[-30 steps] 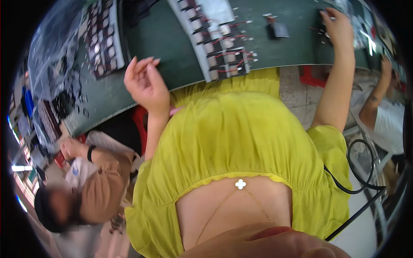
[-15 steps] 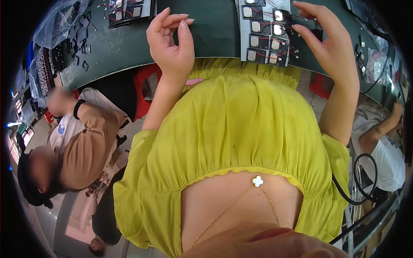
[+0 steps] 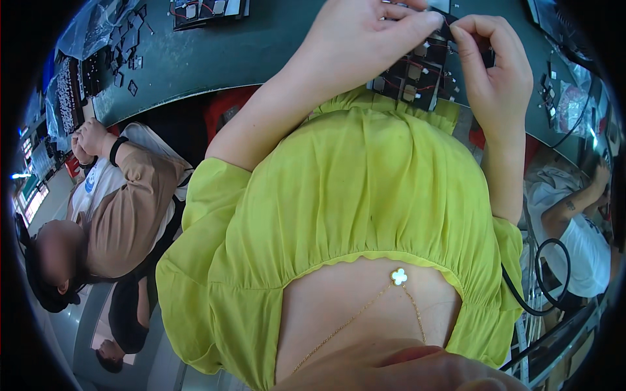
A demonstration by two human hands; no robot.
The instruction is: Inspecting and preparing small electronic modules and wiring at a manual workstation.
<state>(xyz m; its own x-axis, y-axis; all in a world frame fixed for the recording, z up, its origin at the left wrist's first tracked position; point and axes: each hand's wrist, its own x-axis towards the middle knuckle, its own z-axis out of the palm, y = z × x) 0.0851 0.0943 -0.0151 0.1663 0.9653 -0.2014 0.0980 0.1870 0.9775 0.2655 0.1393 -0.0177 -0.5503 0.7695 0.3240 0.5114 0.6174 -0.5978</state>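
My left hand (image 3: 372, 42) reaches across a board of small black speaker-like modules (image 3: 413, 73), its thumb and fingers pinched together above the far rows. What sits in that pinch is hidden. Opposite it, my right hand (image 3: 492, 78) has thumb and index finger closed at the board's right side, where a thin red wire shows at the fingertips. The modules have pale square centres and red wires ending in small white plugs. My left hand and wrist cover part of the board.
Another stack of such modules (image 3: 207, 12) lies at the far left of the green table (image 3: 261, 49). Black frames (image 3: 125, 42) and plastic bags (image 3: 85, 29) are scattered further left. Loose parts and a clear bag (image 3: 570, 98) lie at right. Co-workers sit on both sides.
My left hand has swung right from beside the board to over it and closed into a pinch. My right hand has moved slightly down and left, its fingers coming together.
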